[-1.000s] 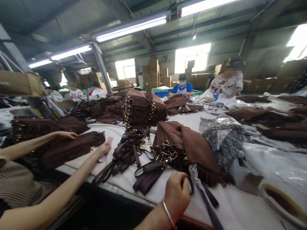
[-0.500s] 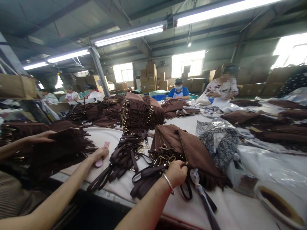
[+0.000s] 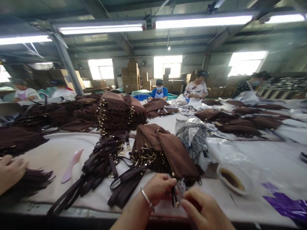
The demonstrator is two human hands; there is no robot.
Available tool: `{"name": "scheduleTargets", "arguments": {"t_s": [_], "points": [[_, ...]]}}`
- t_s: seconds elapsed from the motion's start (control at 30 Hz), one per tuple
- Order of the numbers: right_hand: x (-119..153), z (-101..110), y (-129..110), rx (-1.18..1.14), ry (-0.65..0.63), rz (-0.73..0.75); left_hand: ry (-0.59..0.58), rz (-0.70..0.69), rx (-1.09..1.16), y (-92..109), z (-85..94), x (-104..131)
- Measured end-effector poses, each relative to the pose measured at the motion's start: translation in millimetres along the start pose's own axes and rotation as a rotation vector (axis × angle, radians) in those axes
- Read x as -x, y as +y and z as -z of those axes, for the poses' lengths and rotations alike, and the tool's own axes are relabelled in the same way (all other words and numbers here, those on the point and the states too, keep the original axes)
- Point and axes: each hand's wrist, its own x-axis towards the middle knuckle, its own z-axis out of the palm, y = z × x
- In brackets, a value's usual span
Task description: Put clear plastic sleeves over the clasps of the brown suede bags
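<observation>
My left hand (image 3: 159,187), wearing a silver bangle, is closed in a pinch on a dark brown strap (image 3: 173,197) near the table's front edge. Clear plastic wrap (image 3: 180,187) covers part of the strap. My right hand (image 3: 202,203) pinches the plastic-wrapped strap from the other side, its thumb beside a small brass piece; its lower fingers are partly hidden. Just beyond my hands lies a fanned stack of brown fringed pouches (image 3: 178,153) with brass zips. More looped straps (image 3: 128,188) with gold clasps lie to the left of my left hand.
At left, a co-worker's hand (image 3: 11,171) rests on a brown fringed piece (image 3: 33,182), near a pink comb (image 3: 73,164). A tall pile of fringed bags (image 3: 115,115) stands behind. To the right are a speckled bag (image 3: 192,134), a bowl of brown liquid (image 3: 233,182) and purple plastic (image 3: 285,204).
My view has turned right. My left hand has moved from the pouch's edge to the plastic-wrapped strap, and my right hand has come into view. The co-worker has put down the comb.
</observation>
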Motion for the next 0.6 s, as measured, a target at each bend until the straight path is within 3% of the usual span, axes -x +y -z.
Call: {"name": "scheduleTargets", "arguments": {"t_s": [0.1,0.23,0.33,0.5,0.6], "points": [[-14,-21,16,0.027,-0.112,-0.180,0.026,0.017,0.143,-11,-4.1,-1],[-26,-52,44,-0.472,-0.167,-0.353,0.077,-0.019,0.153,-21,-6.9,-6],[-30,-60,62,-0.746,-0.179,-0.345,0.037,0.006,0.221,-27,-5.4,-8],[-29,-58,71,-0.898,-0.120,-0.397,-0.169,0.126,0.436,-31,-5.8,-6],[-31,-60,72,-0.924,-0.190,-0.363,-0.161,0.148,0.541,-32,-11.5,-4]]}}
